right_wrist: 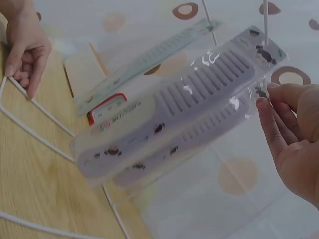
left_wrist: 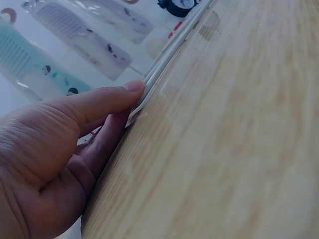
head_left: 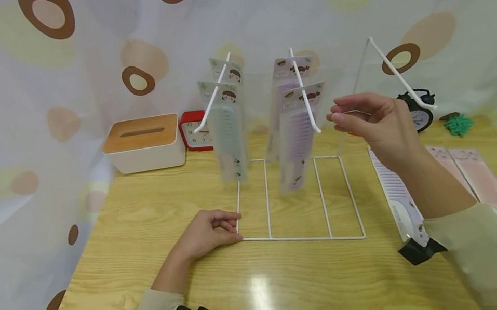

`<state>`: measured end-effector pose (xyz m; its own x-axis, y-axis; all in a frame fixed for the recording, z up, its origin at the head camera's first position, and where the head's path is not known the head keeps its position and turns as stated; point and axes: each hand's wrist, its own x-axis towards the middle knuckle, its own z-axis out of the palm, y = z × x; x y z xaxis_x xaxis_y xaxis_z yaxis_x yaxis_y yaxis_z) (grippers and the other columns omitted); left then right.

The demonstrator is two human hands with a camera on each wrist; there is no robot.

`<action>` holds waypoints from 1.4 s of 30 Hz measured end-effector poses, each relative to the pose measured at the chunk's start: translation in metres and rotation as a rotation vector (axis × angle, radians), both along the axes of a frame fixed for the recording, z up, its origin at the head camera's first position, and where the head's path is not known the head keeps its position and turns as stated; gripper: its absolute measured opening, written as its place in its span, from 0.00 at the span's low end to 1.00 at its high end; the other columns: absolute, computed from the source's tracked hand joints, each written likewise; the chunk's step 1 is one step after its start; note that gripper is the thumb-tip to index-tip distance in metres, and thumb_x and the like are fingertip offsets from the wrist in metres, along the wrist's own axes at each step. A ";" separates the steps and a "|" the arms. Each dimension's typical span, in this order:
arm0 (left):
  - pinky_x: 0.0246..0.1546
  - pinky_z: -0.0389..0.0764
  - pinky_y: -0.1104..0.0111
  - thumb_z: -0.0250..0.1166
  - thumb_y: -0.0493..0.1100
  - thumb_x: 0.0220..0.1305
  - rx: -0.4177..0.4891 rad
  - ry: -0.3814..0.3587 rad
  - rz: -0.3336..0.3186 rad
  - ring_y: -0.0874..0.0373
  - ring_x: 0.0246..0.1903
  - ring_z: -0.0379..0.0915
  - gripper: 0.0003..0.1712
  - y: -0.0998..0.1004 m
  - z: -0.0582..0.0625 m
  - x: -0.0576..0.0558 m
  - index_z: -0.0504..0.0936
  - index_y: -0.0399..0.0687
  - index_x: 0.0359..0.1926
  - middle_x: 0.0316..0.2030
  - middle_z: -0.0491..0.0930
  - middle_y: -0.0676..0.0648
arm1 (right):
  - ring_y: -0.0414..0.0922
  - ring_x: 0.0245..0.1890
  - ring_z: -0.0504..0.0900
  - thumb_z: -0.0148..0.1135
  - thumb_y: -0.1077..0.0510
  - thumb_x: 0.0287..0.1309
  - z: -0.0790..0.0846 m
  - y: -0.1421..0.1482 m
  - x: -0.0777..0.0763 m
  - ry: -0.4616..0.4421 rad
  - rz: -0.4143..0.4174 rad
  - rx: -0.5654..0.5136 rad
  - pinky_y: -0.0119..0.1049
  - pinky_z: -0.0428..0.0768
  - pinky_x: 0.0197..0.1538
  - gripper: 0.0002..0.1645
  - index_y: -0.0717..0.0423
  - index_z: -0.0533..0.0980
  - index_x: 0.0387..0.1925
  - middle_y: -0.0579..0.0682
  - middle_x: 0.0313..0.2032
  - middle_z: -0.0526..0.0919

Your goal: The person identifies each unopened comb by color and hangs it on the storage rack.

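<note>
At the middle of the tabletop (head_left: 166, 207): white wire rack (head_left: 304, 238), base flat on the wood, three hooks sticking out toward the wearer. Left hand (head_left: 209, 231) is at the base's front-left corner, thumb and forefinger pinching the wire; the left wrist view backs this up.

Right hand (head_left: 372, 128) is raised between the middle hook (head_left: 303, 90) and the right hook (head_left: 395, 69). Its fingers are loosely bent, thumb and forefinger tips close together, nothing visible gripped. It's just beside the front purple comb pack (head_left: 296, 143); whether the tips brush any pack edge, can't say from these angles.

Hang status: middle hook carries two purple packs, front one plus rear purple comb pack (head_left: 284, 69). Left hook (head_left: 216, 90) carries two mint comb packs (head_left: 228, 142), one behind the other.

On the wood, right side: loose purple comb pack (head_left: 393, 188), partly under the right forearm in the head view, with pink comb packs (head_left: 493, 185) next to it.

Back edge, left to right: tissue box (head_left: 149, 155) with wooden lid, red square clock (head_left: 194, 138) partly behind the mint packs, black alarm clock (head_left: 422, 119) partly behind the right hand, green tufted object (head_left: 459, 124). Spotted cloth (head_left: 258, 12) behind everything.
</note>
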<state>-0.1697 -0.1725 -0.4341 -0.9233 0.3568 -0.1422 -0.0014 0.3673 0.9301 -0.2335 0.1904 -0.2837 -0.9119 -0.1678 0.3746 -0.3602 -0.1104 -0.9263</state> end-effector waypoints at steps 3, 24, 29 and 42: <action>0.40 0.80 0.73 0.77 0.39 0.54 -0.005 0.005 -0.010 0.59 0.36 0.80 0.28 0.001 0.001 -0.002 0.83 0.38 0.56 0.37 0.84 0.44 | 0.38 0.42 0.89 0.68 0.68 0.59 -0.014 0.020 -0.003 -0.027 -0.011 0.054 0.29 0.84 0.45 0.18 0.64 0.81 0.52 0.46 0.40 0.88; 0.41 0.80 0.73 0.77 0.39 0.54 -0.007 -0.005 0.003 0.58 0.37 0.80 0.28 0.000 -0.003 -0.002 0.83 0.38 0.56 0.38 0.84 0.43 | 0.33 0.43 0.79 0.64 0.48 0.66 -0.123 0.150 -0.062 -0.289 -0.253 0.880 0.26 0.80 0.36 0.31 0.58 0.72 0.65 0.46 0.54 0.82; 0.40 0.80 0.73 0.77 0.39 0.54 -0.001 -0.008 -0.003 0.59 0.37 0.80 0.28 0.000 0.000 -0.002 0.83 0.37 0.56 0.38 0.84 0.43 | 0.60 0.55 0.72 0.68 0.46 0.62 -0.131 0.162 -0.067 -0.359 -0.181 1.000 0.32 0.78 0.39 0.41 0.56 0.66 0.72 0.66 0.62 0.71; 0.40 0.80 0.74 0.77 0.38 0.54 0.014 -0.022 0.003 0.59 0.36 0.79 0.27 0.000 0.000 -0.001 0.83 0.37 0.56 0.37 0.83 0.44 | 0.65 0.57 0.71 0.69 0.44 0.61 -0.131 0.168 -0.076 -0.316 -0.140 1.076 0.54 0.75 0.55 0.48 0.61 0.61 0.73 0.71 0.66 0.66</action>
<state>-0.1706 -0.1720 -0.4337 -0.9211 0.3562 -0.1571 -0.0227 0.3537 0.9351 -0.3093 0.3585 -0.4151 -0.9762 -0.1529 -0.1535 -0.0396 0.8226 -0.5673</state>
